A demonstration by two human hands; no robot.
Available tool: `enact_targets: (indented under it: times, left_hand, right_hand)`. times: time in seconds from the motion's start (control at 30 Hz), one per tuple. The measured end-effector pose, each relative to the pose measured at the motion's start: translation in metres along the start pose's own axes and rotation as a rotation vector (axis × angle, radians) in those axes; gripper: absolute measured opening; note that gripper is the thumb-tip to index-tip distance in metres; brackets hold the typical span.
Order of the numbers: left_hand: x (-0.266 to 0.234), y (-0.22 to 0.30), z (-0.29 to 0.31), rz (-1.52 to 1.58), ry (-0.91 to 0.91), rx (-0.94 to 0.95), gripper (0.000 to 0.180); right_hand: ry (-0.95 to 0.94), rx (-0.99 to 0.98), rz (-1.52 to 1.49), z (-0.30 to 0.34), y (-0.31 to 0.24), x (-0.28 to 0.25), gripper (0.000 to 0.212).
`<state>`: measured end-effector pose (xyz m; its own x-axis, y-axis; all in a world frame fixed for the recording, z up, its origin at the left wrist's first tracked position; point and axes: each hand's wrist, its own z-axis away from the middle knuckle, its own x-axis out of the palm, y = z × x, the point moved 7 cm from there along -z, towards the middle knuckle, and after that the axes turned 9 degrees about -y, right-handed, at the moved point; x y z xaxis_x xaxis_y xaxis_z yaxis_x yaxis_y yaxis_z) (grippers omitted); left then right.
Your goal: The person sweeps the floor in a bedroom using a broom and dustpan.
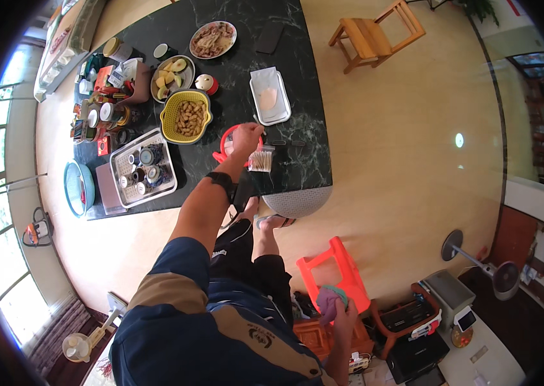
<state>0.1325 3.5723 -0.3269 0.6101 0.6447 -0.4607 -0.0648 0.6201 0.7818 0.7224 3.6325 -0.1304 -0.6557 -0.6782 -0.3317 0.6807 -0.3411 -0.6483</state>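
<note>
My left hand [246, 139], a dark watch on its wrist, reaches over a red round-rimmed item [225, 147] near the table's right side. Its fingers look closed, and what they hold, if anything, is hidden. A clear bag of cotton swabs [261, 161] lies just below this hand. Beyond the fingers sits a white tray [285, 114] lined with pale paper. Down at the lower right, my right hand [344, 320] grips a bunched purple cloth [330, 303] with a green edge, over a red plastic stool [353, 283].
The dark marble table [236, 83] carries a yellow basket of peanuts [187, 121], a plate of cut fruit [173, 77], a plate of food [212, 40] and a tray of cups [167, 145]. A wooden chair [365, 38] stands beyond. A fan [505, 281] is at right.
</note>
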Motion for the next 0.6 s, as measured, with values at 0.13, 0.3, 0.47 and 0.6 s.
enact_targets:
  times: [0.13,0.3,0.47,0.6]
  left_hand:
    - [-0.003,0.031,-0.047,-0.188,0.010,0.023,0.029]
    - [-0.012,0.039,-0.083,-0.389,0.002,-0.073,0.034]
    - [0.023,0.050,-0.031,-0.683,-0.256,0.252,0.026]
    - [0.068,0.021,0.067,0.136,-0.651,-0.136,0.052]
  right_hand:
    - [-0.015,0.068,-0.092,0.004,-0.015,0.013,0.015]
    - [0.004,0.059,-0.015,0.012,-0.012,0.024,0.016]
    - [-0.005,-0.039,0.139,-0.012,-0.054,0.050,0.020]
    - [-0.087,-0.268,0.074,-0.040,-0.163,0.091,0.031]
